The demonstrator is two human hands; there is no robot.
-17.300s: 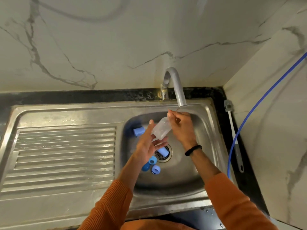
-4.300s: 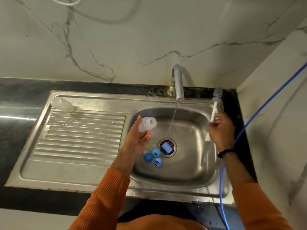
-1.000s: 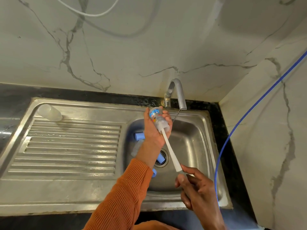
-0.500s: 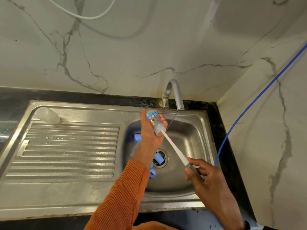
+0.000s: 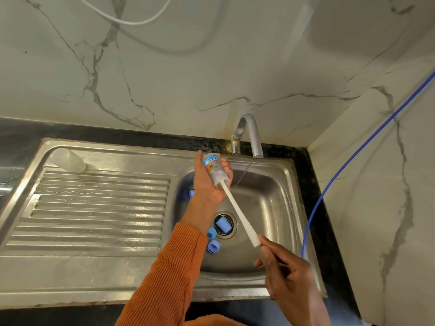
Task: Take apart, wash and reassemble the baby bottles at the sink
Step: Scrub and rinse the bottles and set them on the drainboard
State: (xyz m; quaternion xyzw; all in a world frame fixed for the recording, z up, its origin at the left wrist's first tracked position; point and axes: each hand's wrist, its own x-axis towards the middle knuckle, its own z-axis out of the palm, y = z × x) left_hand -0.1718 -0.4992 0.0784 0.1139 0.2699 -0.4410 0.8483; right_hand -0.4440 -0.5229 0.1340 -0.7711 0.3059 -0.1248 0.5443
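Observation:
My left hand point(image 5: 207, 184) grips a clear baby bottle point(image 5: 215, 169) with a printed label, held over the sink basin point(image 5: 270, 203) with its mouth pointing down toward me. A white bottle brush point(image 5: 240, 215) runs from inside the bottle's mouth down to my right hand point(image 5: 282, 271), which grips its handle. Several blue bottle parts lie in the basin: a blue cap point(image 5: 222, 224) on the drain, blue rings point(image 5: 213, 245) beside it, and another blue piece point(image 5: 191, 192) behind my left wrist. A second clear bottle point(image 5: 68, 160) lies on the drainboard's far left corner.
The tap point(image 5: 249, 135) runs a thin stream of water just right of the held bottle. A ribbed steel drainboard point(image 5: 98, 208) lies to the left. A blue hose point(image 5: 348, 161) runs along the right wall. Marble walls close in behind and to the right.
My right hand has drawn back toward me with the brush handle, pulling the brush partly out of the bottle. The left hand and bottle stay near the tap.

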